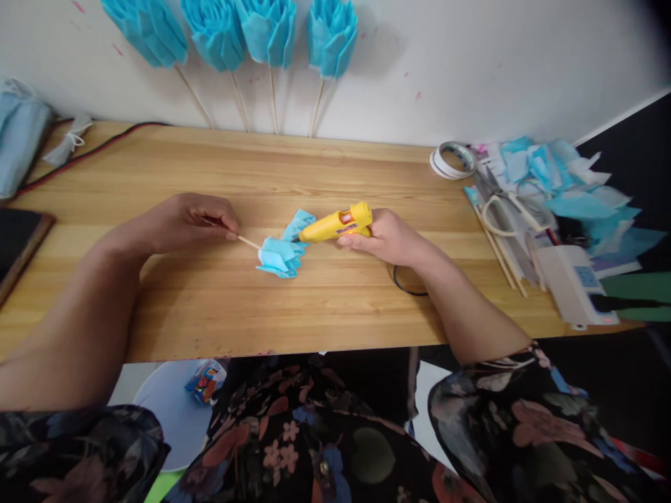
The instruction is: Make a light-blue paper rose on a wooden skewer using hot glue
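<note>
Meanwhile, both hands worked near the middle of the table (220,307), close to one another. The left hand (191,222) lay knuckles-up with its fingers curled together, thumb and forefinger pinched tight on a thin stick (246,240). That stick ran rightward out of the fingertips and ended in a folded blue flower (283,250), which rested on the wood between the two hands. The right hand (385,236) was wrapped around the handle of a yellow glue gun (338,223), fingers closed under it and thumb along the side; whether a finger pressed the trigger could not be told. The gun pointed left, and its nozzle met the upper edge of the flower, touching or very nearly so. A dark cord (406,283) looped on the table just under the right wrist. Along the wall behind, four finished blue flowers (241,31) leaned on their sticks. Toward the right end of the table lay a roll of tape (451,159), a pair of scissors (506,202), a few spare sticks (498,255), a heap of blue scraps (571,188) and a small white box (574,283). At the left edge sat a dark tablet (15,241), with a red cable (89,150) trailing along the back of the wood.
</note>
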Motion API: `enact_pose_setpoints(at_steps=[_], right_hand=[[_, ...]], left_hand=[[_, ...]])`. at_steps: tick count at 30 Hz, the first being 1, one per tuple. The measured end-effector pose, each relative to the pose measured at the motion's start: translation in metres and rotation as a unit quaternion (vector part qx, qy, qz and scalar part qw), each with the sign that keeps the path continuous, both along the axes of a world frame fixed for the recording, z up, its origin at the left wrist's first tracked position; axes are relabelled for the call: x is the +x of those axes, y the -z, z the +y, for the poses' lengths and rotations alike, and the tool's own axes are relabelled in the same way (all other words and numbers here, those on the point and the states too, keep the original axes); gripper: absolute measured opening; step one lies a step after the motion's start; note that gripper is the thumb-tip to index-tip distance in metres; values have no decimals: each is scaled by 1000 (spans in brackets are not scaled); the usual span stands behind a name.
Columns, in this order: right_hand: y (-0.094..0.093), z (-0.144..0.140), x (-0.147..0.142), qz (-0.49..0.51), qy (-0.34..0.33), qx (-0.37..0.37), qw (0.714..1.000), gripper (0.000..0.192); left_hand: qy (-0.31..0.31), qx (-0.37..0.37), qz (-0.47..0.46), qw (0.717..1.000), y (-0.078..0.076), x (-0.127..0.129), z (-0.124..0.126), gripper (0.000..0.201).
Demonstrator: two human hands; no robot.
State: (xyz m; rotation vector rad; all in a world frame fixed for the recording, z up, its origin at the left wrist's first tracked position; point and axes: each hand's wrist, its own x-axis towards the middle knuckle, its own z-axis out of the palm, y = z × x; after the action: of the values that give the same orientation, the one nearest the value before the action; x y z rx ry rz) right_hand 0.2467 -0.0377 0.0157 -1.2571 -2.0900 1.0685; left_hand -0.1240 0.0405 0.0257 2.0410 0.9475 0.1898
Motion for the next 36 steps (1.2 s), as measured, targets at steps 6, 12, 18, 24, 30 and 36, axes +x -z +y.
enact_pose_setpoints(at_steps=[6, 12, 18, 24, 30, 36], right_hand=[[-1, 1, 6, -30, 31, 24, 999, 47], [1, 2, 7, -31, 38, 26, 998, 48], [5, 2, 4, -20, 44, 32, 998, 53], [9, 2, -4, -26, 29, 37, 999, 58], [9, 4, 1, -53, 55, 59, 995, 57], [-1, 2, 13, -40, 34, 48, 997, 53]], left_hand=[[-2, -7, 1, 1000, 1, -2, 1, 48], [-9, -14, 1, 1000, 0, -1, 1, 50], [-4, -6, -3, 1000, 1, -2, 1, 49], [1, -7, 3, 1000, 1, -2, 2, 47], [8, 7, -4, 1000, 5, -4, 3, 42], [15, 37, -15, 999, 12, -7, 6, 41]])
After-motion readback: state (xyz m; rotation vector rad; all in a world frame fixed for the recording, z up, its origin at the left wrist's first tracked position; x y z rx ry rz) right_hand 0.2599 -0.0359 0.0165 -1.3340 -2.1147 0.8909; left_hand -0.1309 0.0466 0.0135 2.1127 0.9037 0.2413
